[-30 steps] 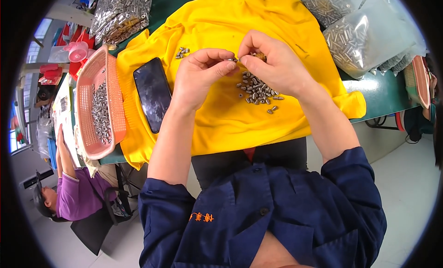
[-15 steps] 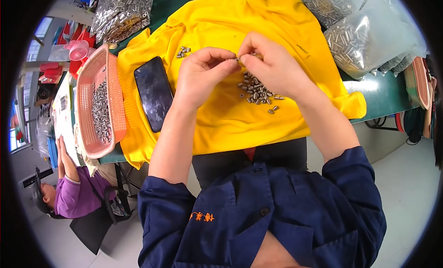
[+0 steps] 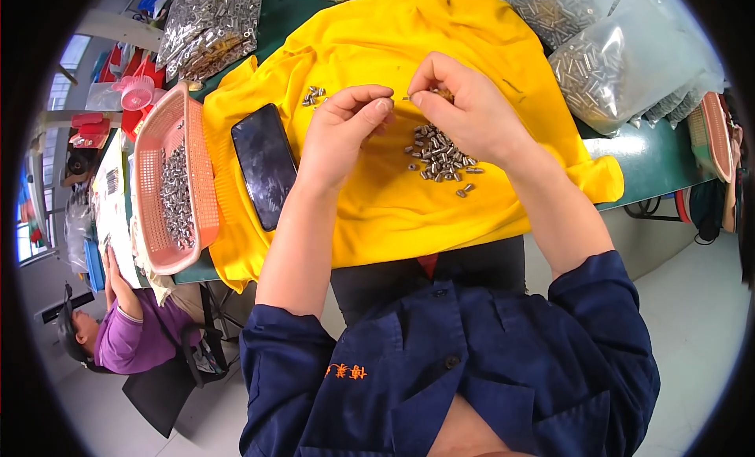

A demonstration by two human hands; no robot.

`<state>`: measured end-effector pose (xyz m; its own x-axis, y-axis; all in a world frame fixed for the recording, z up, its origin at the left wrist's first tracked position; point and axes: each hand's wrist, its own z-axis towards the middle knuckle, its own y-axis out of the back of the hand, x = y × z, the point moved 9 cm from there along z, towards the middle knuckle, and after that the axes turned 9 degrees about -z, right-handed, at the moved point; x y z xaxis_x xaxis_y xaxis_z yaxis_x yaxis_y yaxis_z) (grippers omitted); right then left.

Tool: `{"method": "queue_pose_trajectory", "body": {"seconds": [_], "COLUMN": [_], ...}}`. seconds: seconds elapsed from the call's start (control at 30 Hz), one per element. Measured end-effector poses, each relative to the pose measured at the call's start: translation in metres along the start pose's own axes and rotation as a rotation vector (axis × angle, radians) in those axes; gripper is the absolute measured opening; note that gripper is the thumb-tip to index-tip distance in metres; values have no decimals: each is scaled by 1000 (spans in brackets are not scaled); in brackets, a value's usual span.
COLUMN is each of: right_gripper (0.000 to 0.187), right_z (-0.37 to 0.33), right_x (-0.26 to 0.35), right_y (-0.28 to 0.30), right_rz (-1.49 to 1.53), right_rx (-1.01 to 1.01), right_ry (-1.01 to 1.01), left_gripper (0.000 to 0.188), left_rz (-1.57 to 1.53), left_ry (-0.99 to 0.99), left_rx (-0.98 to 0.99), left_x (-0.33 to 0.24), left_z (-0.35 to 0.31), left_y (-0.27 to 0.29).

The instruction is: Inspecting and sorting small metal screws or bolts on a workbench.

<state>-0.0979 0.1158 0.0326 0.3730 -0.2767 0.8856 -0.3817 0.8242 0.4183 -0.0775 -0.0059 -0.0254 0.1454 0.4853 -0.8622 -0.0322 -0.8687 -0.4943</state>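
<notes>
Apparently pinches a small metal piece [image 3: 406,98] in the right hand [image 3: 464,111], just apart from the left hand [image 3: 338,138], curled with thumb near forefinger; cannot tell any grip there. Works above a yellow cloth [image 3: 377,221], perhaps spread over the worktop [image 3: 664,160] to stop rolling. Has loose metal fittings [image 3: 440,154] at five o'clock from that pinch, probably for quick reach, a smaller cluster [image 3: 313,94] at nine, and a phone [image 3: 263,166] and pink basket [image 3: 206,201] at eight.

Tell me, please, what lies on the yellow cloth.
On the cloth lie a phone, a pile of metal parts with strays nearby, and a smaller cluster. Anything beneath the left hand, right hand or forearms is covered.
</notes>
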Motion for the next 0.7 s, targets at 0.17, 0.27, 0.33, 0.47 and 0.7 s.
{"method": "queue_pose_trajectory", "body": {"seconds": [0.17,0.27,0.33,0.47,0.7], "right_gripper": [7,4,2,4,8], "right_z": [0,-1,-2,-2,-7], "right_x": [-1,2,1,9,20], "right_y": [-3,-5,-8,-3,-7], "right_rz": [63,98,126,-46,-389], "right_rx": [2,35,65,26,-51], "right_ry": [-7,-21,-34,42,125], "left_gripper": [14,14,14,15,13], "left_rz": [-194,-177,-165,-170,40], "left_ry": [45,42,41,35,-73], "left_rx": [28,56,67,66,7], "left_x": [2,2,2,2,-7], "left_z": [-2,-3,-3,-3,-2], "left_y": [-8,-12,-13,-13,-12]}}
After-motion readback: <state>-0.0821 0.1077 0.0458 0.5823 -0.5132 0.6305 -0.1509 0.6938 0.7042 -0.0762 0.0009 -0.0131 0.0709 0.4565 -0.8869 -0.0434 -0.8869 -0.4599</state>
